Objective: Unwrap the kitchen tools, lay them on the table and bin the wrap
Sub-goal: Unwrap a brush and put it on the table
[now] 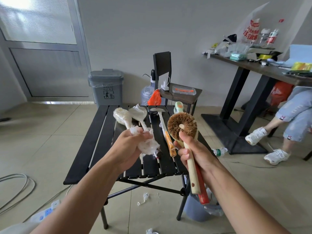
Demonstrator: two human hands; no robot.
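My right hand [194, 154] grips a dish brush [182, 124] by its pale wooden handle, the round brown bristle head up and bare of wrap. My left hand [130, 146] holds a crumpled wad of clear plastic wrap [148, 146] over the black slatted table [94, 146]. Two wrapped tools [121, 116] lie side by side at the table's far end. To their right lies an unwrapped metal tool with an orange handle [166, 132]. A red-handled tool [201, 188] sticks out past the table's near right corner, behind the brush handle.
A grey waste bin [106, 88] stands beyond the table by the wall. A second bin [197, 210] with a plastic liner sits under the table's right corner. Wrap scraps [145, 198] lie on the floor. A chair, a water jug and a seated person's legs [287, 122] are at right.
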